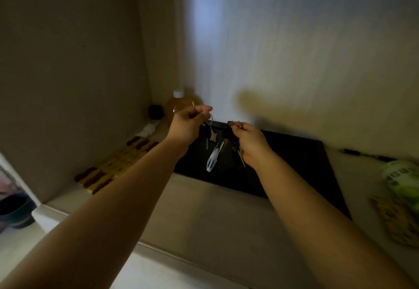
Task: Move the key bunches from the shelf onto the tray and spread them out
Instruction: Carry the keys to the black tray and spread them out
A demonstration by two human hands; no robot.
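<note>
A black tray (301, 161) lies on the pale shelf against the back wall. Above its left part, my left hand (188, 124) pinches the ring of a key bunch (213, 155) from which a white-and-blue fob and small keys dangle. Just to the right, my right hand (248, 143) grips a second key bunch (235, 147) with dark key heads and a brass key hanging below the fingers. Both bunches hang in the air over the tray, close together, apart from its surface.
A yellow bottle (181, 104) with a white cap and a small black jar (156, 111) stand in the back left corner. A yellow-and-brown woven mat (115, 164) lies left of the tray. A pen (365, 155), a green-white packet (401, 178) and a wooden coaster (399, 223) sit right.
</note>
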